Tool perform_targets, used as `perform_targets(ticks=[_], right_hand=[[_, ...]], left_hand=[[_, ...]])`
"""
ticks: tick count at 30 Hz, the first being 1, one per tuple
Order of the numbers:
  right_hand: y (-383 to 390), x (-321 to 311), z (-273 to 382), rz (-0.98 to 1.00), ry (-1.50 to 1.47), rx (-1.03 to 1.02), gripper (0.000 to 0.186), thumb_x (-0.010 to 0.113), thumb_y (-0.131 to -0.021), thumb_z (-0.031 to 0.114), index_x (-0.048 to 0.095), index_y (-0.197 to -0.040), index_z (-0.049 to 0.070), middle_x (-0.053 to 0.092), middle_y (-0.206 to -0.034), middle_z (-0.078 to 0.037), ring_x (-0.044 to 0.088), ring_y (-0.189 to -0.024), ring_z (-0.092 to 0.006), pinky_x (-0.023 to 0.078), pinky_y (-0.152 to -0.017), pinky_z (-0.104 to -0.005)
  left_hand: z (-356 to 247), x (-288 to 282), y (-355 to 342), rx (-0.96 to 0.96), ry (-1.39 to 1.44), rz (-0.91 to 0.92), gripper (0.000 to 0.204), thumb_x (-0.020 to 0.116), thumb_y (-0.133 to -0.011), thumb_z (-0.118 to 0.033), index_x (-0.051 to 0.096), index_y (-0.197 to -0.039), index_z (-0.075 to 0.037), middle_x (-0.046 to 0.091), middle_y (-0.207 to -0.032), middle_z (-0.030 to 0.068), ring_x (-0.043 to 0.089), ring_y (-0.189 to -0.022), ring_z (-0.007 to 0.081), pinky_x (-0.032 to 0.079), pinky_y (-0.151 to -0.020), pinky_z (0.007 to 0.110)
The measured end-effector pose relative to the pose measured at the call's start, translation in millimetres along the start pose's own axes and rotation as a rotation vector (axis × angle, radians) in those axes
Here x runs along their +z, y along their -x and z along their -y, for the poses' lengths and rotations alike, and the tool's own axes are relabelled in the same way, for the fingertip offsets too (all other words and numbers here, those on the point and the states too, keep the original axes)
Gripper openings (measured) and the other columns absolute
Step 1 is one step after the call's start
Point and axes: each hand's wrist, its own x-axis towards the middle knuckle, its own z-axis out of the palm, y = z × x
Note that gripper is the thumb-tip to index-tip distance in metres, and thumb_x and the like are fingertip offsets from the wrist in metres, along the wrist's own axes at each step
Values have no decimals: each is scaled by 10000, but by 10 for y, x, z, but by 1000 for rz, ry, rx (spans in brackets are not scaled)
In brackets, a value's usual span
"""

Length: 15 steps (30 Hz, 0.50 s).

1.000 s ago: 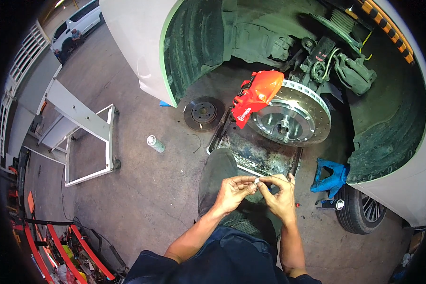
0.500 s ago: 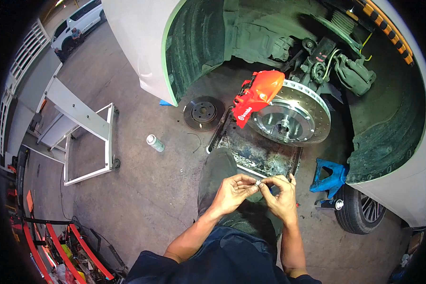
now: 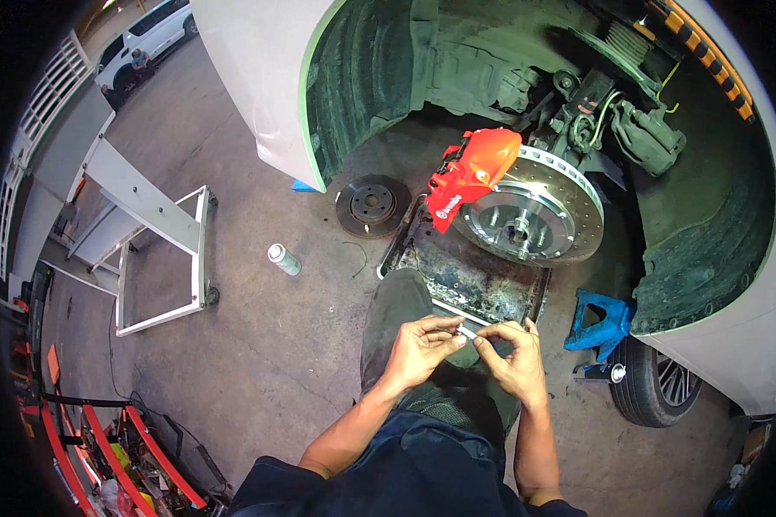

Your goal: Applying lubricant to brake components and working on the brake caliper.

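Note:
Over my lap, my left hand (image 3: 425,351) and my right hand (image 3: 514,362) meet fingertip to fingertip. Between them they pinch a small, slim silver-white piece (image 3: 467,333), too small to name surely. Both hands are closed, thumb against fingers, with the right little finger raised. Just beyond them, a drilled brake disc (image 3: 582,211) is mounted in the wheel arch. A red brake caliper (image 3: 478,164) sits over the disc's left edge. One wheel stud or nut stack (image 3: 521,226) sticks out of the disc's shiny centre.
An old brake disc (image 3: 371,205) and a spray can (image 3: 284,259) stand on the floor to the left. On the right are a blue jack stand (image 3: 598,322), a dark can (image 3: 602,372) and a wheel (image 3: 660,383). A white wheeled frame (image 3: 159,326) and red-edged tool trolley (image 3: 112,457) lie further left.
My fingertips have moved slightly apart, and more of the silver-white piece shows between them. My left hand has shifted a little to the left. The things around stay put.

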Motion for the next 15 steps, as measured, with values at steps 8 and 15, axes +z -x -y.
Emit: perform_targets(ticks=[8, 15], right_hand=[[-23, -44, -3, 57, 27, 23, 122, 721, -836, 220, 736, -898, 116, 689, -828, -16, 654, -863, -179, 205, -1120, -566], [-46, -55, -3, 48, 16, -6, 131, 729, -827, 226, 742, -892, 113, 673, -784, -29, 646, -810, -189, 208, -1097, -574]], left_hand=[[-25, -39, -6, -77, 87, 63, 334, 723, -860, 0, 638, -1175, 73, 641, -1095, 93, 665, -976, 172, 544, -882, 263], [-15, -68, -29, -78, 81, 109, 307, 690, -911, -81, 644, -1176, 66, 655, -1087, 113, 688, -954, 194, 566, -836, 266]])
